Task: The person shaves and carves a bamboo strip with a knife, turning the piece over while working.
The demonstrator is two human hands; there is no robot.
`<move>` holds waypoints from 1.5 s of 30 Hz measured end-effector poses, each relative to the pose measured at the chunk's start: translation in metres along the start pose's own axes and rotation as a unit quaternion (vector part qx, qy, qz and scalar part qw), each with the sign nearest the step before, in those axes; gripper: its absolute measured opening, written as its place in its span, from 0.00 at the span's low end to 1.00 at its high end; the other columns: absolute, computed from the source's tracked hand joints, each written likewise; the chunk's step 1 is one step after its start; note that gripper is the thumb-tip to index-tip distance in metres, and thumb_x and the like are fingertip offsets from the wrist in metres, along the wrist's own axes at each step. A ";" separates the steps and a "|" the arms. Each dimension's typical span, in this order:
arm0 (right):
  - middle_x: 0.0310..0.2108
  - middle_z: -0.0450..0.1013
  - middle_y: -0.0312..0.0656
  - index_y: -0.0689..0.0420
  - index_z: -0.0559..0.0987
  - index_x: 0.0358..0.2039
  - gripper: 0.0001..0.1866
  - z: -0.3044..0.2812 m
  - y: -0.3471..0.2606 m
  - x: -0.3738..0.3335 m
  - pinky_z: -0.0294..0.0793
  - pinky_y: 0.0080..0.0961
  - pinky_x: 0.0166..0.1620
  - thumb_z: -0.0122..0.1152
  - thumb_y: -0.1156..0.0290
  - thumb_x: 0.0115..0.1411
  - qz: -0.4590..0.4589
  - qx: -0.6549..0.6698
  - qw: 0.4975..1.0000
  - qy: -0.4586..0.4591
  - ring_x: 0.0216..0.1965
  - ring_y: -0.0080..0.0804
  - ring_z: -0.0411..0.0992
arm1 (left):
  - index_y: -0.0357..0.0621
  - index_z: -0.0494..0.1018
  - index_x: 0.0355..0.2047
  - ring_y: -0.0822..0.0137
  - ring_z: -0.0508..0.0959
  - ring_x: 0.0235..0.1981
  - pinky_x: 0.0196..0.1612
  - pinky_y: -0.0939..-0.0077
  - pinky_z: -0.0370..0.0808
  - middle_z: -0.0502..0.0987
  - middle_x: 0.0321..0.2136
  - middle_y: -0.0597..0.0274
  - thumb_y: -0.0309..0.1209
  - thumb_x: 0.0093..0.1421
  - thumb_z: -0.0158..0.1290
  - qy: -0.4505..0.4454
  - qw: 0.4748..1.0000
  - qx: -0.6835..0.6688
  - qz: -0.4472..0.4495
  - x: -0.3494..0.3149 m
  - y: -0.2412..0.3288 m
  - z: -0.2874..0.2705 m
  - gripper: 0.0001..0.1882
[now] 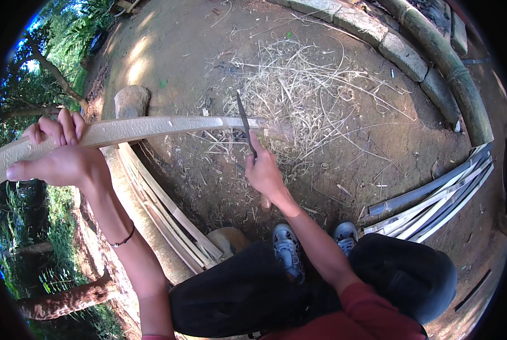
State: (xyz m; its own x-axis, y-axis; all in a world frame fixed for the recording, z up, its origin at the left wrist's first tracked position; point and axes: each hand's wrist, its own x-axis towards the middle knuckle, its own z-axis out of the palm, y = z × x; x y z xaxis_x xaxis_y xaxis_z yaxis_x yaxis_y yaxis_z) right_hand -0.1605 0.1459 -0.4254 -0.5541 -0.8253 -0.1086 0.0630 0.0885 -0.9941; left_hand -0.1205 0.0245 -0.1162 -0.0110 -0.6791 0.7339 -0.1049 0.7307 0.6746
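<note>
A long, pale split bamboo slat (146, 125) runs from the left rim toward the middle of the view. My left hand (63, 153) is closed around it near its left end, fingers over the far edge and thumb along the near side. My right hand (263, 173) grips a knife, its narrow dark blade (243, 116) pointing away from me. The forefinger lies along the back of the blade. The blade crosses the slat near its right end and seems to touch it. A brown handle end (266, 203) shows below my right hand.
Curly bamboo shavings (298, 90) cover the dirt beyond the knife. Split bamboo strips lie in a bundle (163, 207) at left and another bundle (434, 198) at right. A stone (131, 102) stands behind the slat. A brick edging (403, 56) and thick bamboo pole (451, 68) curve along the far right.
</note>
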 end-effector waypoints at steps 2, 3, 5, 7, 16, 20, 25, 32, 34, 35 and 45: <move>0.17 0.72 0.48 0.62 0.59 0.68 0.33 -0.008 -0.001 0.003 0.72 0.34 0.24 0.49 0.79 0.61 0.073 0.068 0.995 -0.024 0.15 0.32 0.70 | 0.52 0.56 0.28 0.72 0.49 0.15 0.20 0.79 0.47 0.50 0.14 0.69 0.76 0.59 0.14 -0.001 1.000 -0.021 -0.014 0.005 -0.004 -0.005 0.40; 0.18 0.72 0.47 0.61 0.59 0.69 0.33 -0.011 -0.007 0.002 0.71 0.34 0.24 0.49 0.78 0.61 0.086 0.084 0.992 -0.026 0.15 0.31 0.69 | 0.52 0.56 0.29 0.72 0.49 0.15 0.20 0.79 0.47 0.50 0.14 0.69 0.76 0.59 0.14 0.000 1.000 -0.024 -0.017 0.006 -0.004 -0.006 0.40; 0.20 0.72 0.47 0.60 0.59 0.69 0.33 -0.018 -0.019 0.000 0.70 0.32 0.24 0.49 0.76 0.62 0.113 0.115 0.986 -0.030 0.15 0.29 0.68 | 0.52 0.56 0.29 0.72 0.49 0.16 0.20 0.79 0.47 0.50 0.15 0.69 0.76 0.59 0.14 0.003 0.999 -0.031 -0.023 0.007 -0.005 -0.004 0.40; 0.19 0.68 0.38 0.53 0.57 0.71 0.33 -0.019 -0.034 -0.002 0.68 0.29 0.20 0.48 0.75 0.64 0.120 0.149 0.981 -0.043 0.15 0.24 0.65 | 0.51 0.55 0.29 0.72 0.50 0.16 0.20 0.79 0.47 0.52 0.16 0.69 0.76 0.59 0.15 -0.006 1.000 -0.023 -0.010 0.009 -0.009 -0.006 0.40; 0.18 0.60 0.30 0.34 0.50 0.73 0.37 -0.042 -0.084 -0.012 0.59 0.19 0.15 0.39 0.80 0.68 0.231 0.314 0.912 -0.124 0.13 0.15 0.55 | 0.48 0.56 0.26 0.77 0.52 0.11 0.12 0.82 0.50 0.52 0.14 0.73 0.71 0.64 0.20 0.064 0.998 -0.021 -0.001 0.016 -0.017 -0.007 0.38; 0.18 0.60 0.30 0.34 0.49 0.73 0.38 -0.033 -0.084 -0.024 0.59 0.18 0.14 0.39 0.81 0.66 0.205 0.246 0.940 -0.113 0.13 0.15 0.56 | 0.48 0.55 0.25 0.78 0.53 0.11 0.12 0.82 0.49 0.53 0.14 0.72 0.69 0.66 0.23 0.083 0.995 -0.048 0.009 0.016 -0.015 -0.003 0.36; 0.20 0.69 0.42 0.52 0.52 0.72 0.39 -0.020 -0.076 -0.032 0.67 0.23 0.25 0.45 0.82 0.60 0.020 0.075 0.992 -0.099 0.16 0.28 0.66 | 0.47 0.54 0.24 0.78 0.53 0.11 0.13 0.82 0.49 0.53 0.13 0.72 0.68 0.67 0.24 0.064 0.995 -0.069 0.045 0.016 -0.019 -0.001 0.35; 0.14 0.66 0.49 0.54 0.51 0.72 0.41 -0.024 -0.134 -0.041 0.67 0.26 0.23 0.47 0.84 0.58 -0.109 -0.066 0.989 -0.072 0.13 0.32 0.69 | 0.47 0.55 0.29 0.71 0.54 0.16 0.20 0.75 0.53 0.54 0.18 0.66 0.72 0.64 0.20 0.052 0.998 -0.027 0.001 0.012 -0.021 -0.018 0.38; 0.25 0.75 0.53 0.54 0.52 0.72 0.40 -0.029 -0.156 -0.041 0.65 0.24 0.22 0.44 0.85 0.58 -0.139 -0.075 0.986 -0.052 0.17 0.23 0.66 | 0.46 0.55 0.30 0.71 0.54 0.17 0.20 0.75 0.53 0.54 0.19 0.65 0.72 0.63 0.17 0.036 0.999 -0.023 -0.004 0.014 -0.024 -0.025 0.39; 0.23 0.74 0.51 0.55 0.52 0.72 0.40 -0.027 -0.156 -0.040 0.65 0.23 0.22 0.45 0.85 0.58 -0.144 -0.079 0.985 -0.046 0.16 0.24 0.67 | 0.46 0.55 0.30 0.71 0.55 0.17 0.20 0.75 0.53 0.55 0.19 0.65 0.71 0.64 0.16 0.033 0.999 -0.012 0.005 0.014 -0.025 -0.028 0.39; 0.33 0.78 0.59 0.61 0.53 0.71 0.39 -0.020 -0.079 -0.023 0.73 0.31 0.29 0.48 0.84 0.57 -0.061 -0.109 0.990 -0.061 0.21 0.36 0.74 | 0.47 0.53 0.30 0.74 0.54 0.16 0.18 0.76 0.54 0.54 0.19 0.69 0.72 0.63 0.16 0.054 0.996 -0.055 -0.053 -0.009 -0.048 -0.012 0.38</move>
State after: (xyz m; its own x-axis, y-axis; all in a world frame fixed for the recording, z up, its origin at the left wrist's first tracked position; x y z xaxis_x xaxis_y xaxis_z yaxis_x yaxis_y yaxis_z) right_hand -0.1692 0.1693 -0.3447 -0.4418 -0.8971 0.0011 -0.1872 0.0910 -0.9781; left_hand -0.1033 -0.0034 -0.1540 0.1018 -0.7454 0.6588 0.0107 0.6630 0.7485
